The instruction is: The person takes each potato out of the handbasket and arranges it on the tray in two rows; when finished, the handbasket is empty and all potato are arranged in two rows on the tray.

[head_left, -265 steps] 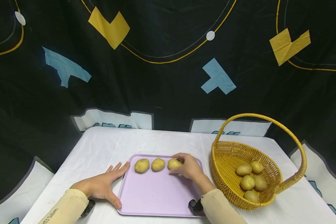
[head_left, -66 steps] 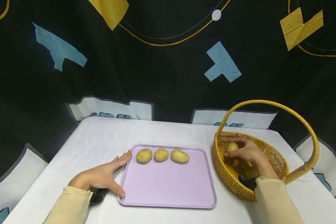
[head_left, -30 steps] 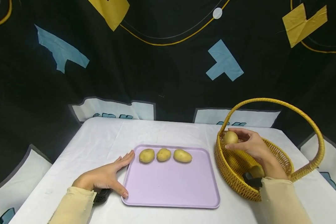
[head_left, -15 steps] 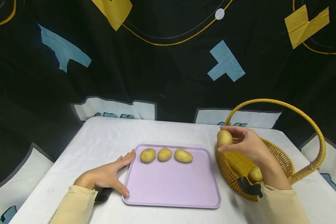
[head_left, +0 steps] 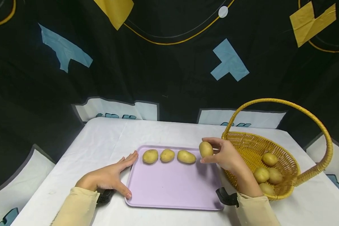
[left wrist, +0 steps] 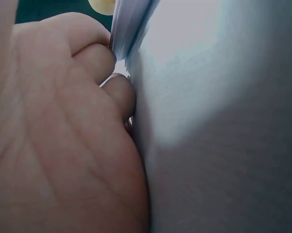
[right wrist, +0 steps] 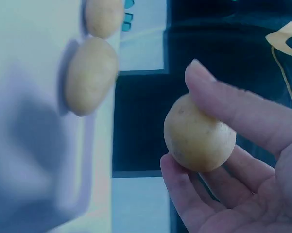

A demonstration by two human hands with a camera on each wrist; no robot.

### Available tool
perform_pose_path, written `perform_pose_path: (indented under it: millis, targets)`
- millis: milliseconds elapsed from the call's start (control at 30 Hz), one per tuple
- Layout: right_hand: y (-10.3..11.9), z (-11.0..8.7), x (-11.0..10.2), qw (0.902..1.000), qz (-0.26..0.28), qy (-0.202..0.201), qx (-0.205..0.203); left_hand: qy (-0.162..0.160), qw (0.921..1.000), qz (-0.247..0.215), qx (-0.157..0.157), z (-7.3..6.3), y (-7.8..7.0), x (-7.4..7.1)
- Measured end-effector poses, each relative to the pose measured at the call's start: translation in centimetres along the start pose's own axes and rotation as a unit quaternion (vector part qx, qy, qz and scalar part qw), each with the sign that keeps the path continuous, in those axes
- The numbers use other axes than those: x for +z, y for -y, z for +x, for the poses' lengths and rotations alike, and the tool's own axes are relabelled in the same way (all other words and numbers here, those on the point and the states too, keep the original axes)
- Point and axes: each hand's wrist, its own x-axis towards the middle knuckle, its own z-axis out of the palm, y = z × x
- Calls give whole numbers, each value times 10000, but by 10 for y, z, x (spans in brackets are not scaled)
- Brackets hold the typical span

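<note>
Between thumb and fingers my right hand (head_left: 226,155) holds a potato (head_left: 206,149) above the right back part of a lilac tray (head_left: 173,185). The same potato (right wrist: 199,133) shows large in the right wrist view, apart from the tray below. Three potatoes lie in a row along the tray's back edge: a left one (head_left: 150,156), a middle one (head_left: 167,155) and a right one (head_left: 186,156). My left hand (head_left: 108,177) rests at the tray's left edge with fingers spread and straight. In the left wrist view its palm (left wrist: 68,131) hides most of the tray.
A yellow wicker basket (head_left: 243,147) with a tall arched handle (head_left: 313,117) stands to the right of the tray. Several potatoes (head_left: 274,175) lie in it. White cloth (head_left: 107,135) covers the table, and a dark curtain (head_left: 164,81) hangs behind.
My right hand has lifted a potato out of the basket and carried it left over the tray. Earlier, it set the third potato in the row. The left hand stays at the tray's edge.
</note>
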Motion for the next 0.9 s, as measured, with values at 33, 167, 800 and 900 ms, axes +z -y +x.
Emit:
perform_pose_path:
  millis: [33,167,800,900]
  targets:
    - [-2,1,2,9999,-109,-22,45,2,10000,-4,13,0,0,0]
    - [-11,3,9,9977,-625,-88,264,27,10000,-21,35,1,0,0]
    - [-36,15,36,9878,-1106,-406,1015,53,9999,-70,-107,3,2,2]
    - [-37,17,39,9872,-1104,-436,1063,36,9999,-120,-97,1,1,0]
